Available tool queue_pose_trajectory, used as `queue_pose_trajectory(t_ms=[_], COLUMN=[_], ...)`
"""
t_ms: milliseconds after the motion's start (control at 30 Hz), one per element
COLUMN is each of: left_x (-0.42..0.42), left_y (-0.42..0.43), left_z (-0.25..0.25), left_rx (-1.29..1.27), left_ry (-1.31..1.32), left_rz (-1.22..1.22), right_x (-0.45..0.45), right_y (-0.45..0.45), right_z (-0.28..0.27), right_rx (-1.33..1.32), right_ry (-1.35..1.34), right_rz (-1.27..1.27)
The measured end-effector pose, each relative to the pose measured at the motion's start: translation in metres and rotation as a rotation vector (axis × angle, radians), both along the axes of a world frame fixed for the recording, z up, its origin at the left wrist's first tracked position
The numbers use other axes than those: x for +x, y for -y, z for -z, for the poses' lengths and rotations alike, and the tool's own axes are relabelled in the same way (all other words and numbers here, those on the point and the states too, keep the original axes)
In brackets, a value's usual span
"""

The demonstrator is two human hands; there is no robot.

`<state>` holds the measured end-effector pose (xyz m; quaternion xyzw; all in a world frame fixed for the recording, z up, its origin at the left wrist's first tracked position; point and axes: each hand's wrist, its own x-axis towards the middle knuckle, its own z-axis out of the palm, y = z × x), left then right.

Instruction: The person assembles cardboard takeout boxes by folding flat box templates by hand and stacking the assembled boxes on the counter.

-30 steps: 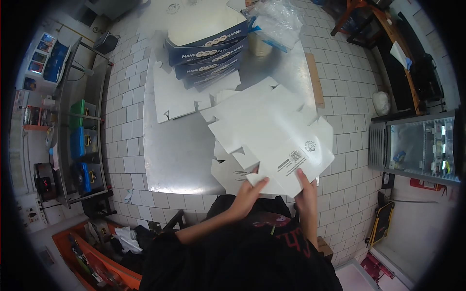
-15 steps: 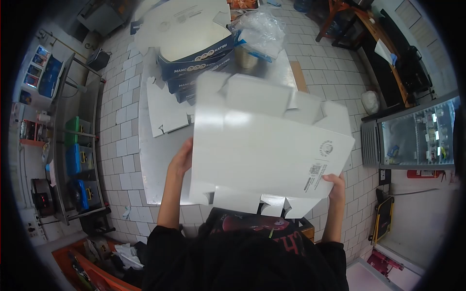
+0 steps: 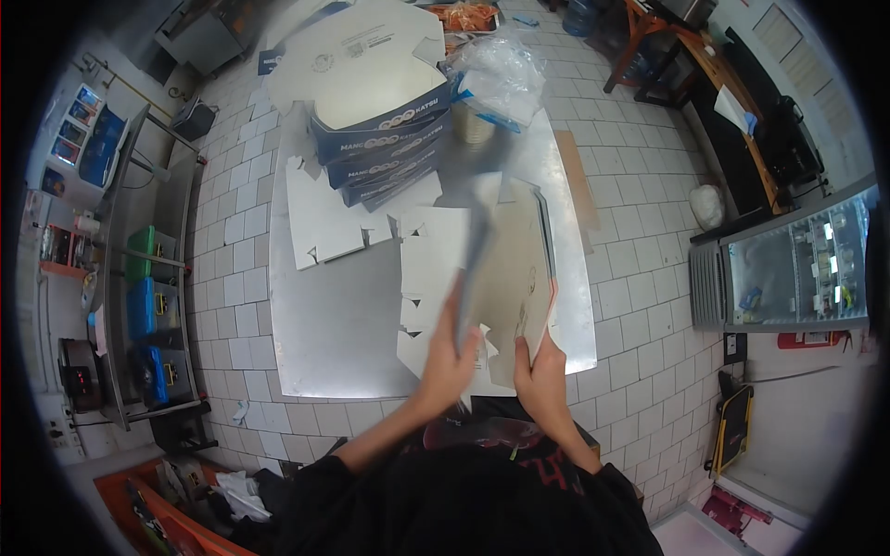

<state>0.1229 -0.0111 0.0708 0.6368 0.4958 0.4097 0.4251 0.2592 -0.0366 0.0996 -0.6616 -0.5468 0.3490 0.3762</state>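
A cardboard box blank (image 3: 505,278) stands partly folded in front of me, its side panels bent up and its inside pale tan. On its left side, my left hand (image 3: 451,361) is closed around a raised dark-faced panel, blurred by motion. My right hand (image 3: 545,375) pinches the upright right panel near its lower end, thumb inside. A white flap with cut slots (image 3: 431,287) sticks out to the left of the folded part. Beyond it are a stack of navy-sided boxes (image 3: 394,146) with white lettering and several flat white blanks (image 3: 334,232).
All this is on a metal table (image 3: 324,343). Clear plastic wrapping (image 3: 501,69) lies at the far right of the table. Shelving with coloured bins (image 3: 144,301) runs along the left wall. A glass-door fridge (image 3: 793,259) is on the right, above tiled floor.
The flat white blank has turned and its sides are now bent upward. Both hands have come closer together, the left moving right and the right moving left.
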Motion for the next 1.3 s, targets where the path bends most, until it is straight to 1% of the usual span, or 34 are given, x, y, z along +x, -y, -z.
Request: queue_pose_trajectory(t_ms=[33,67,100,167,200,267,300,367,433,467,500,533,567,600,633,700,733,800,833,900,933,1000,1033,1100,1133,1167,1200,1233,1300], left_x=[-0.011,-0.019,-0.022,-0.028,-0.033,-0.041,-0.036,-0.028,-0.038,-0.054,-0.073,-0.101,-0.125,-0.145,-0.145,-0.144,-0.133,-0.095,-0.083,-0.065,-0.061,-0.058,-0.056,-0.049,-0.044,-0.037,-0.030,-0.021,-0.015], left_y=[-0.005,-0.009,-0.017,-0.035,-0.038,-0.048,-0.038,-0.028,-0.043,-0.059,-0.072,-0.081,-0.086,-0.088,-0.085,-0.082,-0.075,-0.062,-0.058,-0.047,-0.044,-0.040,-0.039,-0.037,-0.034,-0.030,-0.026,-0.024,-0.022], left_z=[0.028,0.043,0.041,0.036,0.065,0.148,0.139,0.112,0.099,0.103,0.107,0.106,0.104,0.100,0.097,0.088,0.086,0.080,0.073,0.057,0.053,0.045,0.036,0.013,0.007,0.002,-0.005,-0.020,-0.012], left_rx=[-0.119,-0.236,-0.236,-0.374,-0.373,-0.203,-0.201,-0.290,-0.451,-0.557,-0.643,-0.694,-0.710,-0.718,-0.726,-0.757,-0.756,-0.903,-0.900,-0.809,-0.813,-0.550,-0.550,-0.512,-0.512,-0.503,-0.493,-0.448,-0.446], left_ry=[0.106,0.211,0.210,0.169,0.170,-0.017,0.022,0.171,0.362,0.523,0.676,0.832,0.934,1.005,1.007,0.497,0.504,0.635,0.632,0.556,0.559,0.343,0.344,0.216,0.215,0.147,0.081,0.072,0.099], left_rz=[-0.133,-0.269,-0.272,-0.334,-0.333,-0.006,0.067,0.152,0.156,0.119,0.089,0.072,0.072,0.080,0.077,0.093,0.082,-0.166,-0.169,-0.182,-0.189,-0.099,-0.105,-0.109,-0.109,-0.092,-0.076,-0.003,-0.009], right_x=[0.005,0.010,0.012,0.015,0.016,0.019,0.017,0.009,0.027,0.040,0.050,0.063,0.076,0.090,0.102,0.115,0.115,0.112,0.109,0.103,0.098,0.080,0.069,0.051,0.042,0.031,0.020,0.015,0.018], right_y=[0.004,0.006,0.009,0.012,0.016,0.027,0.026,0.023,0.023,0.021,0.020,0.021,0.021,0.012,0.000,-0.020,-0.027,-0.040,-0.044,-0.046,-0.044,-0.034,-0.031,-0.024,-0.021,-0.018,-0.014,-0.013,-0.014], right_z=[-0.002,-0.005,-0.016,-0.042,-0.039,-0.032,-0.037,-0.049,-0.045,-0.044,-0.049,-0.048,-0.045,-0.036,-0.022,0.008,0.017,0.028,0.028,0.026,0.023,0.011,-0.002,-0.015,-0.017,-0.017,-0.017,-0.017,-0.007], right_rx=[0.050,0.103,0.102,-0.312,-0.310,-0.049,-0.051,-0.066,-0.095,-0.118,-0.019,-0.100,-0.176,-0.211,-0.252,-0.327,-0.332,-0.208,-0.207,-0.246,-0.253,-0.194,-0.171,-0.199,-0.228,-0.229,-0.199,-0.169,-0.166], right_ry=[-0.016,-0.033,-0.034,-0.166,-0.165,-0.371,-0.366,-0.499,-0.476,-0.448,-0.467,-0.525,-0.579,-0.494,-0.410,-0.547,-0.542,-0.279,-0.283,-0.335,-0.333,-0.157,-0.111,-0.127,-0.142,-0.144,-0.124,-0.106,-0.131], right_rz=[-0.067,-0.137,-0.139,-0.284,-0.283,-0.696,-0.697,-0.741,-0.759,-0.787,-0.638,-0.434,-0.227,-0.140,-0.055,0.017,0.006,-0.057,-0.059,0.009,0.005,-0.139,-0.188,-0.217,-0.244,-0.242,-0.302,-0.360,-0.348])
